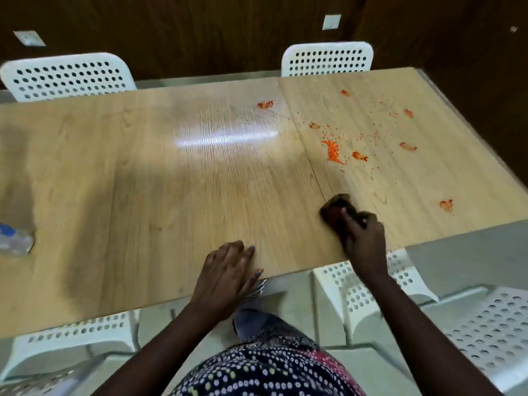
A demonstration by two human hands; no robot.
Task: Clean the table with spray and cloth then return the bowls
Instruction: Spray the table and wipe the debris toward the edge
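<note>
Two hands at the near edge of the wooden table [143, 181]. Left hand [228, 270] laid flat, fingers straight and relaxed, palm down on the table edge, gripping nothing; fork tines [257, 290] poking out from under it past the table edge. Right hand [363, 238] further right and a little further in, fingers curled over a dark cloth [340, 208], pressing it to the tabletop. Cloth bunched, brownish-black, blurred, so weave and folds hard to tell; lying just right of the seam between the two table boards.

Below the hands, a patterned dotted garment [271, 370] and white perforated chairs [485, 332] tucked along the near side.

At the far left edge of view, a blurred clear bottle with a blue part [14, 238] resting on the table, well apart from both hands; contents impossible to tell.

Beyond the cloth, on the right board, orange-red spilled bits [333, 151] in small clumps and scattered specks: one smear near the right edge, several clumps toward the middle of that board, one just left of the seam further back. Left board mostly bare, with a bright streak of reflected light [225, 138] across its middle.

Past the far edge, two more white perforated chair backs [327, 60] against a dark wood-panelled wall [200, 30].
</note>
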